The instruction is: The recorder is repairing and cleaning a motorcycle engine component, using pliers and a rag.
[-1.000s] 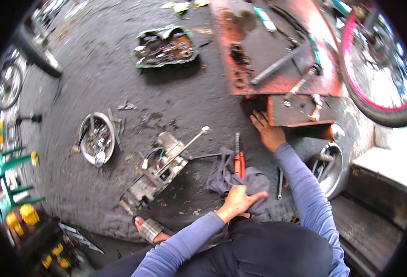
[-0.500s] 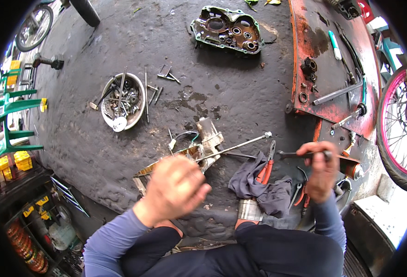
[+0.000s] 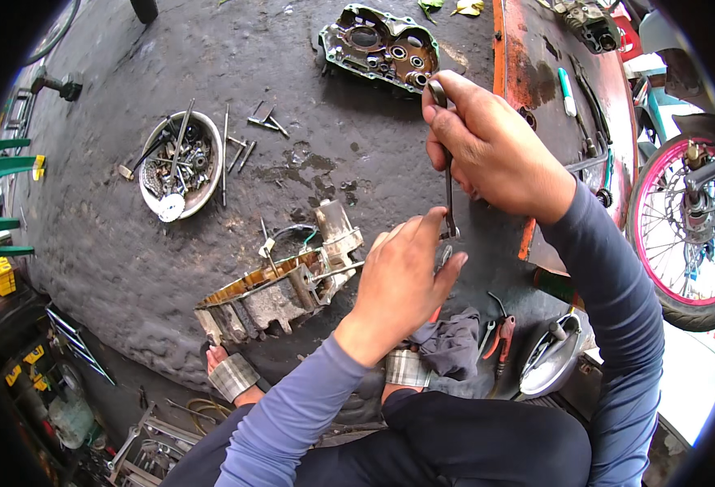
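Observation:
My right hand (image 3: 495,142) is closed around the upper part of a dark wrench (image 3: 449,191), which stands roughly upright in the view. Its lower end meets a small metal end piece just beyond my left fingers. My left hand (image 3: 398,272) is beside that end, fingers stretched and thumb apart; whether a fingertip touches the wrench, I cannot tell. A thin metal rod (image 3: 345,270) runs from the engine casing half (image 3: 272,304) and disappears behind my left hand. Pliers with red handles (image 3: 435,314) are mostly covered by that hand, next to a grey rag (image 3: 453,345).
A bowl of small metal parts (image 3: 215,134) sits to the left, near loose pins (image 3: 267,120). Another casing half (image 3: 374,49) lies at the far side. An orange-red metal surface (image 3: 528,49) holding tools and a pink-rimmed wheel (image 3: 641,219) are at right.
My right hand has moved left and away from me with the wrench, now upright. My left hand has shifted right, to the wrench's lower end. The view has swung slightly right.

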Action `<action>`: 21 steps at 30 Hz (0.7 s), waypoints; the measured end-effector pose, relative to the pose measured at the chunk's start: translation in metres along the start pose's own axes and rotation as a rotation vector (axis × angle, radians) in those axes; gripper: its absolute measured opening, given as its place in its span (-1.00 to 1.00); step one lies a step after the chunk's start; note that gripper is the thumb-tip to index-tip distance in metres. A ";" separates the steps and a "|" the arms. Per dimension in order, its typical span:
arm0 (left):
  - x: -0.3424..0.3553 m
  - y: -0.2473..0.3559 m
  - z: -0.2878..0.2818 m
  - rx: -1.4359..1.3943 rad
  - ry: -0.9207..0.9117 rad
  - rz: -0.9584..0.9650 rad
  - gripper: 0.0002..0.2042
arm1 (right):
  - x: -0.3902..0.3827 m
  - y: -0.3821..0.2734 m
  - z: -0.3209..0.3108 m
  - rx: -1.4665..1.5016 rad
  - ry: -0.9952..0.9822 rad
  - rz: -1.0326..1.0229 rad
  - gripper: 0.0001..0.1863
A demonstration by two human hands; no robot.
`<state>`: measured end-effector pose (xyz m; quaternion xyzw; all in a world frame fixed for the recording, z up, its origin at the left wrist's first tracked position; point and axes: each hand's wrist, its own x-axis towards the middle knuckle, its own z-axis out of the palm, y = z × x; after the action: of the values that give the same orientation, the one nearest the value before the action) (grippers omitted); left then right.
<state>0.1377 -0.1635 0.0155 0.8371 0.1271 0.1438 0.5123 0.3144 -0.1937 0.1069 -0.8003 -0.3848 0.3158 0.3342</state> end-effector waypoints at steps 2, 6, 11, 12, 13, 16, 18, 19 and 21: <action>0.008 0.005 -0.001 -0.014 -0.091 -0.211 -0.57 | 0.010 0.002 0.001 -0.003 -0.074 0.052 -0.77; 0.007 -0.005 0.007 -0.048 -0.003 -0.169 -0.62 | 0.033 0.018 0.006 0.019 -0.236 0.257 -0.77; 0.005 -0.011 0.010 -0.054 -0.008 -0.148 -0.66 | 0.047 0.031 0.020 -0.007 -0.336 0.403 -0.74; 0.005 -0.012 0.010 -0.053 -0.008 -0.153 -0.66 | 0.046 0.029 0.019 0.001 -0.320 0.390 -0.75; 0.005 -0.013 0.010 -0.048 0.002 -0.131 -0.66 | 0.045 0.025 0.018 0.008 -0.304 0.377 -0.76; 0.003 -0.015 0.011 -0.043 0.032 -0.074 -0.65 | 0.030 0.010 0.018 0.065 -0.200 0.331 -0.79; 0.003 -0.015 0.010 -0.038 0.055 -0.036 -0.65 | 0.030 0.017 0.017 0.065 -0.178 0.327 -0.81; 0.003 -0.014 0.010 -0.038 0.053 -0.037 -0.63 | 0.030 0.019 0.015 0.066 -0.151 0.323 -0.82; 0.001 -0.012 0.006 -0.027 0.054 -0.042 -0.62 | 0.034 0.027 0.016 0.091 -0.169 0.321 -0.73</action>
<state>0.1396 -0.1628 0.0027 0.8230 0.1565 0.1572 0.5230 0.3306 -0.1739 0.0682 -0.8061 -0.2643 0.4482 0.2818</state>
